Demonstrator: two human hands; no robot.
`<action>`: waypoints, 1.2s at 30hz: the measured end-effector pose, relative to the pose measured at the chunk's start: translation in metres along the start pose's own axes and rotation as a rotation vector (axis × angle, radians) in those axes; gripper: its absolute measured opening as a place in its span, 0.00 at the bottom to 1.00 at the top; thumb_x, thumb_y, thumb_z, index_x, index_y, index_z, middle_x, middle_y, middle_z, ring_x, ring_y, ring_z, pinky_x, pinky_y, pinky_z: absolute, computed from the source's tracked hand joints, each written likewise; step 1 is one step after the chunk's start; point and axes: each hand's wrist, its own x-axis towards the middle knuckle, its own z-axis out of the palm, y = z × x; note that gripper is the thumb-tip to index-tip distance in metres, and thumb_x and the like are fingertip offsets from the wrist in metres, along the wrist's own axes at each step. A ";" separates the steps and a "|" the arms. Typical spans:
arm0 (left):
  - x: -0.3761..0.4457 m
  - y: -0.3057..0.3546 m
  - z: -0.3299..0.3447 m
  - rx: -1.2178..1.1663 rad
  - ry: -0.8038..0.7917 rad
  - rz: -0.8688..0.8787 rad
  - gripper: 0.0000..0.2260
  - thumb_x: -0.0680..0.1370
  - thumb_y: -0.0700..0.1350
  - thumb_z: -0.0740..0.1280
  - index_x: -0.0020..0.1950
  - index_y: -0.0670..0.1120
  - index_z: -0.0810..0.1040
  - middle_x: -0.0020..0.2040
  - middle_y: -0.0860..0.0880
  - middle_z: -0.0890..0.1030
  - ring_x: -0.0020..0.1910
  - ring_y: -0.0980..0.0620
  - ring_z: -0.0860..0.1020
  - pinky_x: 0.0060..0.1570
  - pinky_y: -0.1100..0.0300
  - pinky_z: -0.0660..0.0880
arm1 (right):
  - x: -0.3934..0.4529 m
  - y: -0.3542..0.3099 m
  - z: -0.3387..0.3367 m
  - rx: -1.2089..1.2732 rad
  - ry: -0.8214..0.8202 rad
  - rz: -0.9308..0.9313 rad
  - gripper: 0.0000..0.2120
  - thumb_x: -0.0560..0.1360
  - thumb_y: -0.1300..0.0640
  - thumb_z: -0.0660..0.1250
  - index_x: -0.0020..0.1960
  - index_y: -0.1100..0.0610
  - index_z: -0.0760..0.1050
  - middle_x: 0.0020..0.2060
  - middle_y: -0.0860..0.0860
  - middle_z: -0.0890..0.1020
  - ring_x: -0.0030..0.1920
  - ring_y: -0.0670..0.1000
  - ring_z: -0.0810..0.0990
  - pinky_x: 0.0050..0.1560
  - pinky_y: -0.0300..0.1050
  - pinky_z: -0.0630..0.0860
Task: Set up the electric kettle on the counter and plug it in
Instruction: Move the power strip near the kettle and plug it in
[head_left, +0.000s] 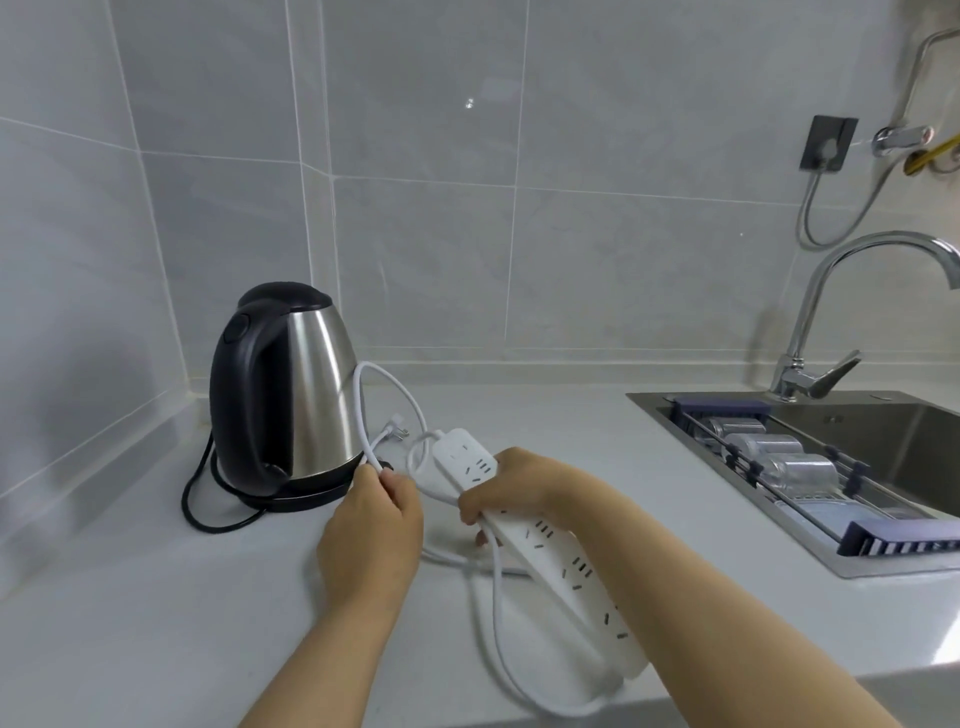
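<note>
A steel electric kettle (306, 384) with a black handle and lid stands on its black base (301, 496) in the counter's back left corner. Its black cord (195, 506) loops on the counter to its left. My right hand (511, 483) grips a long white power strip (550, 540) around its middle, holding it just right of the kettle. My left hand (374, 535) pinches the strip's white cable (384, 405), which loops up beside the kettle. A white plug (393, 428) lies on the counter behind the loop.
A steel sink (883, 564) with a rack of jars (769, 457) is set into the counter at right, under a chrome faucet (841, 312). A dark wall socket (828, 143) with a cable plugged in sits above. The tiled wall closes the back and left.
</note>
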 end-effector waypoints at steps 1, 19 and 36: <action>0.000 0.000 0.000 0.020 0.001 0.022 0.12 0.80 0.48 0.52 0.45 0.42 0.69 0.37 0.45 0.77 0.39 0.40 0.75 0.39 0.50 0.74 | 0.003 -0.002 0.004 -0.011 -0.024 0.006 0.19 0.60 0.53 0.72 0.49 0.60 0.79 0.42 0.57 0.86 0.45 0.58 0.86 0.53 0.56 0.81; -0.003 -0.001 -0.007 -0.580 -0.238 0.148 0.09 0.81 0.41 0.56 0.60 0.46 0.68 0.40 0.49 0.79 0.28 0.52 0.80 0.36 0.56 0.79 | -0.006 0.014 0.001 0.588 0.066 0.032 0.12 0.69 0.68 0.69 0.52 0.68 0.77 0.39 0.59 0.86 0.32 0.53 0.83 0.35 0.43 0.79; -0.019 -0.012 0.001 -0.378 -0.417 0.730 0.06 0.77 0.50 0.53 0.42 0.53 0.66 0.27 0.48 0.68 0.24 0.53 0.64 0.27 0.59 0.62 | -0.039 0.049 -0.085 1.519 0.486 -0.138 0.10 0.73 0.63 0.68 0.35 0.55 0.71 0.25 0.50 0.79 0.25 0.47 0.76 0.35 0.43 0.76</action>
